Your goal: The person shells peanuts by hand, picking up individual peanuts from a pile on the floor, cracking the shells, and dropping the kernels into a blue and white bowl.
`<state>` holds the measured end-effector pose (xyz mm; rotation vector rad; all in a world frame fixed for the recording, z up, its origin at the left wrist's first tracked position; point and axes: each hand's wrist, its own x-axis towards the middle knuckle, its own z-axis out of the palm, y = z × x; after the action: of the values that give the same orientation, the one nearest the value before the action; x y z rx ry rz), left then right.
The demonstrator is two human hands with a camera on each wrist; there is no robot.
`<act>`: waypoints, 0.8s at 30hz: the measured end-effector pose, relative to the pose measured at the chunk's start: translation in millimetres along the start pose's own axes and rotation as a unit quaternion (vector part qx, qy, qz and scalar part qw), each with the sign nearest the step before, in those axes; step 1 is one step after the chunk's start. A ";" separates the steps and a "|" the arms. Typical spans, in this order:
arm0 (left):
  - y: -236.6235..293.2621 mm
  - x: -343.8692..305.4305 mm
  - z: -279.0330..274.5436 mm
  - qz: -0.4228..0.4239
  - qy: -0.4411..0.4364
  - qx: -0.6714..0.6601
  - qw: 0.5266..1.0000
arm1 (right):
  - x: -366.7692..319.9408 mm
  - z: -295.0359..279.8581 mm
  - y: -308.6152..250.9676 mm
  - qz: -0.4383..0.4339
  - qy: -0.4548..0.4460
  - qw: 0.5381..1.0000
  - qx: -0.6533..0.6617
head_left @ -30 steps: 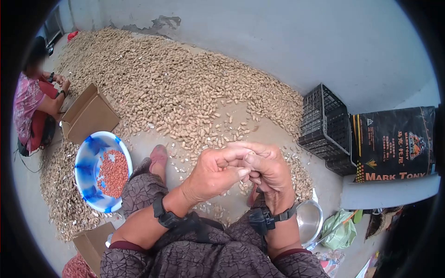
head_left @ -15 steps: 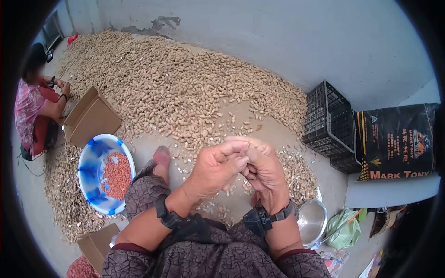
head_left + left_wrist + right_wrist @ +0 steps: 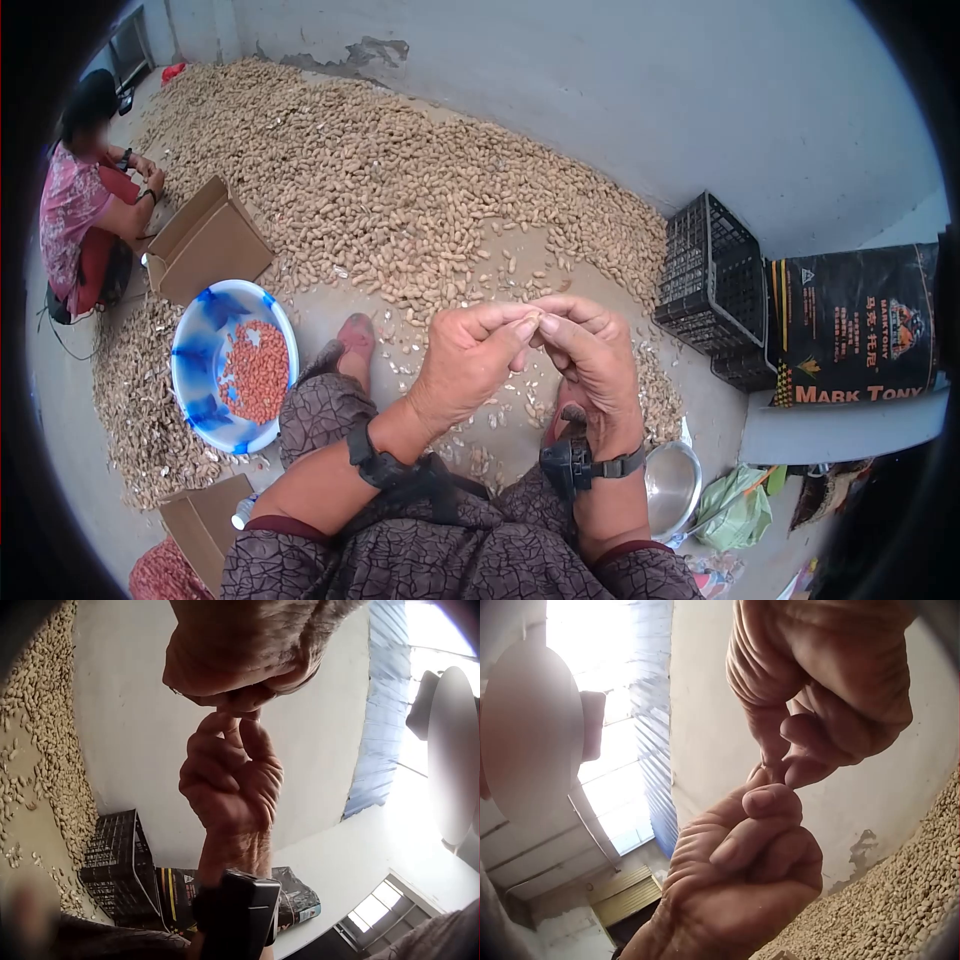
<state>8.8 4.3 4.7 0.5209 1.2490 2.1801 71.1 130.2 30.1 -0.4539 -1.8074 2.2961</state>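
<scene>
In the head view the left hand (image 3: 465,360) and the right hand (image 3: 597,362) meet at their fingertips above the floor. Thumb and forefinger of each pinch at a small pale piece (image 3: 540,315), seemingly a peanut, mostly covered by the fingers. The left wrist view has the left hand (image 3: 247,652) above the right hand (image 3: 234,776), tips touching. From the right wrist, the right hand (image 3: 840,675) is above the left hand (image 3: 742,877), whose other fingers are curled. Unshelled peanuts (image 3: 400,190) lie heaped beyond the hands.
A blue-and-white basin (image 3: 200,400) with reddish kernels (image 3: 255,370) stands at left, beside a cardboard box (image 3: 215,250). Another person (image 3: 75,220) squats behind it. Black crates (image 3: 705,270), a black sack (image 3: 855,325), a metal bowl (image 3: 670,485) and a green bag (image 3: 735,510) are at right.
The fingertips have drawn into a closer pinch, and the right hand has turned a little more upright. The whole head view has shifted slightly.
</scene>
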 end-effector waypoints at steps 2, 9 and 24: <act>6.7 -0.8 0.2 -0.037 0.009 0.032 0.999 | -1.2 1.4 -1.6 -0.005 0.000 1.000 -0.003; 7.8 1.0 -2.2 -0.033 -0.004 0.099 0.995 | -2.1 -3.8 -7.7 0.029 -0.029 0.999 -0.020; -9.5 -1.4 7.1 0.141 -0.005 0.336 0.931 | 6.8 -9.1 4.7 0.070 -0.005 0.995 0.068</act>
<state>16.7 11.8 -0.1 1.0327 2.0233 1.9090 68.1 139.6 22.7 -0.5633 -1.6594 2.4990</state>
